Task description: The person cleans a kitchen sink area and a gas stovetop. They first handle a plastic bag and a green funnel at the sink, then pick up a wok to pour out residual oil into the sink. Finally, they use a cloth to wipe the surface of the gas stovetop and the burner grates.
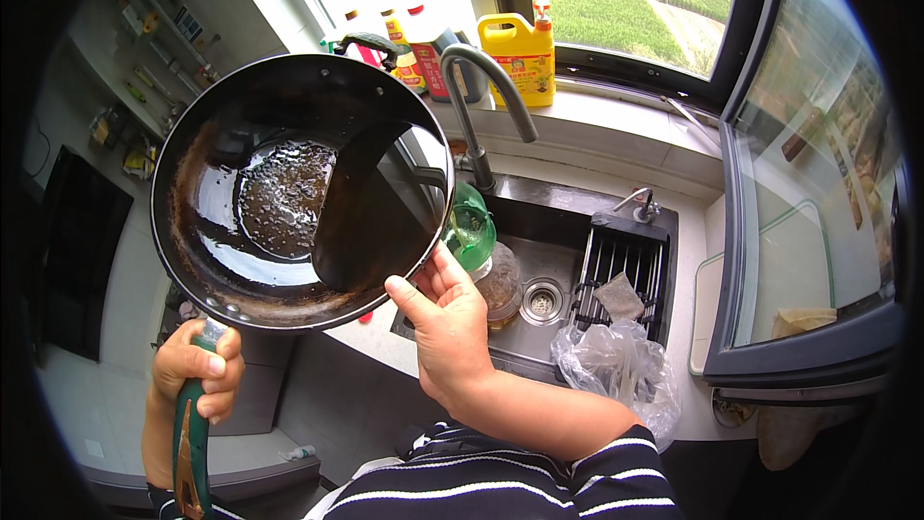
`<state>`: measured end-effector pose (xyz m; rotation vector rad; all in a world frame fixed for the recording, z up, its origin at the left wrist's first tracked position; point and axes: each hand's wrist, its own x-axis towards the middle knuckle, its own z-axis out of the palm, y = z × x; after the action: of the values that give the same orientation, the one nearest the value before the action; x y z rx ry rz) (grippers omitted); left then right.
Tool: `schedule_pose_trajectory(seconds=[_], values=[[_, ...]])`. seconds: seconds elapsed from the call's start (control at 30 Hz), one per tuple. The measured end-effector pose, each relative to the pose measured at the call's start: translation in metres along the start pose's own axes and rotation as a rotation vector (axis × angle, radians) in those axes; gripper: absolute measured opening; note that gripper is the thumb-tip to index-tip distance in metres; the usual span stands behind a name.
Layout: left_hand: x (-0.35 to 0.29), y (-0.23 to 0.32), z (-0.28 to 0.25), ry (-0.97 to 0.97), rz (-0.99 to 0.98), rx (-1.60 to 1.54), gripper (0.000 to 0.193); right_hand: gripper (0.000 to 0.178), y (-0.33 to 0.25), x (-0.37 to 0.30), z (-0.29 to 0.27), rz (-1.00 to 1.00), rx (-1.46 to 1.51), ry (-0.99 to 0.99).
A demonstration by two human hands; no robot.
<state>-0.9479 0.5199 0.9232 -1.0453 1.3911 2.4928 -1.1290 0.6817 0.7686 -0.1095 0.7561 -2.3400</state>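
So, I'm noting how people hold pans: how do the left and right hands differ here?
The left hand is closed around the green handle, while the right hand is more open, its thumb apart from its fingers.
The left hand is below the pan in the picture; the right hand is by its lower-right rim.
Both hands are bare.

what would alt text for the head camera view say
A dark wok is held up, the left hand gripping its green handle, the right hand at its rim. Right of it: a sink, curved faucet and open window pane.
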Motion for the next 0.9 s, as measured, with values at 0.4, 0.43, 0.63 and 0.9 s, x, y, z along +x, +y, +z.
schedule_pose_trajectory(seconds=[0.4,0.43,0.63,0.9], values=[[-0.006,0.001,0.003,0.031,0.01,0.062,0.01,0.056,0.003,-0.003,0.003,0.011,0.002,-0.016],[-0.005,0.001,0.003,0.036,0.01,0.066,0.01,0.056,0.003,-0.003,0.003,0.011,0.006,-0.014],[-0.006,0.001,0.003,0.05,0.011,0.073,0.01,0.056,0.003,-0.003,0.004,-0.007,0.015,-0.027],[-0.006,0.002,-0.004,0.03,0.02,0.077,0.011,0.055,0.006,-0.005,0.006,-0.016,0.012,-0.032]])
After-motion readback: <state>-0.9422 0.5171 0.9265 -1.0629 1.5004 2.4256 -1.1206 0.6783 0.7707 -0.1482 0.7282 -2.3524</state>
